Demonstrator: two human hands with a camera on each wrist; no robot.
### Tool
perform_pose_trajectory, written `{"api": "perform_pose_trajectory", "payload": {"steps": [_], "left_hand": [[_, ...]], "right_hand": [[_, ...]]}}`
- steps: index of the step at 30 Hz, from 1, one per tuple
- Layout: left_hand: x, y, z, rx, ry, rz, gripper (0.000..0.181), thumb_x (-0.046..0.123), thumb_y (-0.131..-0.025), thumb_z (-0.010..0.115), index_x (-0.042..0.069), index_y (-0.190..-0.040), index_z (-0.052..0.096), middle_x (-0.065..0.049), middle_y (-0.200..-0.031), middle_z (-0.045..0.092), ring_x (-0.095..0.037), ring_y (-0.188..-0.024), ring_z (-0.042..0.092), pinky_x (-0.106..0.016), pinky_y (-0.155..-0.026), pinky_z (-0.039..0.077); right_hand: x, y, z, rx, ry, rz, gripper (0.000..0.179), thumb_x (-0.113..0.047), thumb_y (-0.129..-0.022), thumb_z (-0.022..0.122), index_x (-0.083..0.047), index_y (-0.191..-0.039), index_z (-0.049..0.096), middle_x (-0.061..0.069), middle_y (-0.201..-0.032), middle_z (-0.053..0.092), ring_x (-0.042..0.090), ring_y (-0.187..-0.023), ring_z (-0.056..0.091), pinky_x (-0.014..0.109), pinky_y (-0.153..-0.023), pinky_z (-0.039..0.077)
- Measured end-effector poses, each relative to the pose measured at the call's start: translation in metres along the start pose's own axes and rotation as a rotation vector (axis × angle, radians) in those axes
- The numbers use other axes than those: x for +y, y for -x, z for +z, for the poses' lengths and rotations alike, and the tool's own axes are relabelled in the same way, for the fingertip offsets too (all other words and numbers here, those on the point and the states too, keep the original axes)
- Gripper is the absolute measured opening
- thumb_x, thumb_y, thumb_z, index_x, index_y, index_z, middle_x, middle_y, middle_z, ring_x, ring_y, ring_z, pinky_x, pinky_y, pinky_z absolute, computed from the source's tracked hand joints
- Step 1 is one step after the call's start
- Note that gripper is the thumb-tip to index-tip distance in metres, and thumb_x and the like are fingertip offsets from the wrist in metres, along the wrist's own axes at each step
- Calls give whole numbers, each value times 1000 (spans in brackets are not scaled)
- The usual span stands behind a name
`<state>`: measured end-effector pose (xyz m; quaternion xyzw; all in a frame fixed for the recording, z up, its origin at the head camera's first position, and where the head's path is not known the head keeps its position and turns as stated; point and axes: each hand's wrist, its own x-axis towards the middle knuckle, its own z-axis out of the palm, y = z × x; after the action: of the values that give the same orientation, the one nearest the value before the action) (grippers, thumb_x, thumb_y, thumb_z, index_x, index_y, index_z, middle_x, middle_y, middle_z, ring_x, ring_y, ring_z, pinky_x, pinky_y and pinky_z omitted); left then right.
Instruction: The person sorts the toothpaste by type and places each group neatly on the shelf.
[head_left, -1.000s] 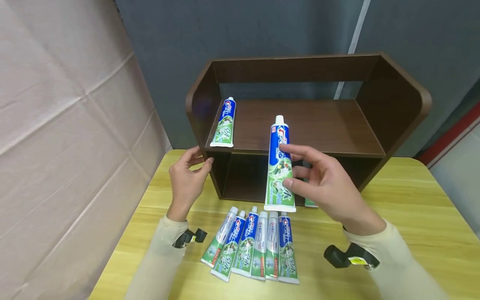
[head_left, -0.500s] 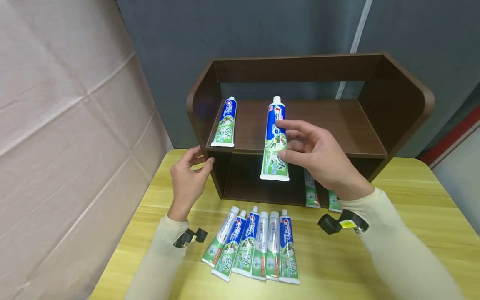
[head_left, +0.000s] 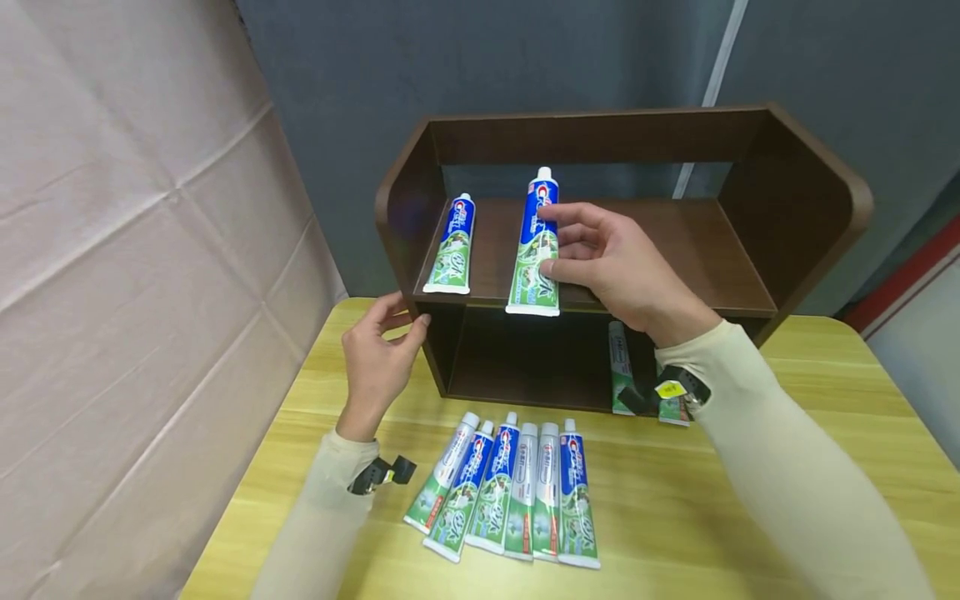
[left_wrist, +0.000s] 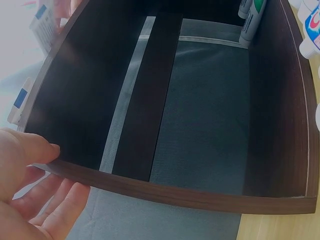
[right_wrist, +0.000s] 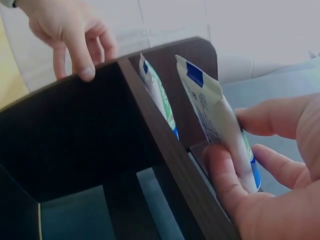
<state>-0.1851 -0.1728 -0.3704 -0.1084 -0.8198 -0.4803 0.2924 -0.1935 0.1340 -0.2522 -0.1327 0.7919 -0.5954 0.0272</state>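
My right hand (head_left: pixel 611 262) pinches a blue and green toothpaste tube (head_left: pixel 534 250) between thumb and fingers, cap pointing away. In the head view the tube overlaps the upper board of a dark brown two-tier shelf (head_left: pixel 600 158). A matching toothpaste tube (head_left: pixel 452 247) lies on that board at the left end. My left hand (head_left: pixel 378 354) grips the shelf's left side panel, thumb on the inside and fingers outside, as the left wrist view shows. In the right wrist view the back of the held tube (right_wrist: pixel 220 120) faces the camera, just beyond the board's edge.
Several toothpaste tubes (head_left: pixel 497 492) lie fanned side by side on the wooden table (head_left: pixel 645 517) before the shelf. Two silver and green tubes (head_left: pixel 621 367) lie in the lower compartment at the right, partly hidden by my right wrist. A grey curtain (head_left: pixel 337 108) hangs behind.
My right hand has carried its toothpaste tube away from me and slightly left, from in front of the shelf to the upper board. My left hand has stayed on the side panel.
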Motion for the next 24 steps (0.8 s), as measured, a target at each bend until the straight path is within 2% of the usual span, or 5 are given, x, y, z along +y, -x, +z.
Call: {"api": "perform_pose_trajectory", "payload": {"steps": [8, 15, 21, 24], "left_hand": [[-3, -1, 1, 4, 14, 5, 36, 9, -91, 83, 9, -126, 75, -13, -117, 79, -32, -98, 79, -48, -77, 67], [-2, 1, 2, -4, 17, -5, 36, 10, -91, 83, 9, -126, 74, -13, -117, 79, -32, -99, 79, -52, -78, 67], [-1, 1, 2, -3, 9, -2, 35, 10, -91, 83, 8, -126, 74, -12, -117, 79, -32, -99, 79, -51, -78, 67], [-1, 0, 2, -2, 11, 1, 35, 10, -91, 82, 8, -126, 75, -13, -117, 79, -32, -98, 79, -52, -78, 67]], "right_hand": [[0, -22, -4, -3, 119, 57, 64, -25, -94, 82, -29, -151, 55, 7, -134, 62, 24, -117, 67, 37, -102, 62], [2, -38, -6, -66, 129, 85, 64, -16, -93, 82, -25, -151, 56, 11, -138, 60, 28, -120, 64, 42, -107, 60], [3, -43, -7, -87, 239, 73, 64, -21, -93, 83, -28, -151, 58, 5, -139, 60, 26, -119, 59, 37, -103, 61], [2, -45, -6, -102, 274, 61, 63, -21, -93, 82, -27, -151, 58, 7, -139, 60, 28, -119, 56, 37, -99, 61]]}}
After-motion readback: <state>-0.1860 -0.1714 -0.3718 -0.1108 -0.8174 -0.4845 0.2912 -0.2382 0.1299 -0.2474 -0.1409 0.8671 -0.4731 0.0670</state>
